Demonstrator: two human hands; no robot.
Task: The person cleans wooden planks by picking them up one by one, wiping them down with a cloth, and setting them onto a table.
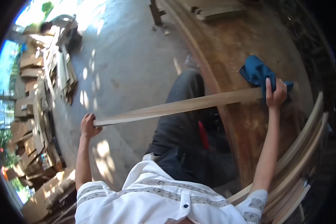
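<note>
A long, pale wooden strip [183,106] runs across my lap, its right part lying over the brown wooden workbench [229,140]. My left hand [89,126] is closed around the strip's left end, out over the floor. Near the other end, my right hand [276,93] grips a blue cloth [258,69] against the strip. Part of the cloth hangs loose on the bench beyond the strip, and some shows beside my wrist. The strip's far right tip is partly hidden by the hand and cloth.
Several long wooden strips [298,160] lie at the lower right beside the bench. Wood pieces [220,13] sit at its far end. Stacked offcuts [30,108] and leaning slats [61,72] line the left side of the concrete floor [130,56].
</note>
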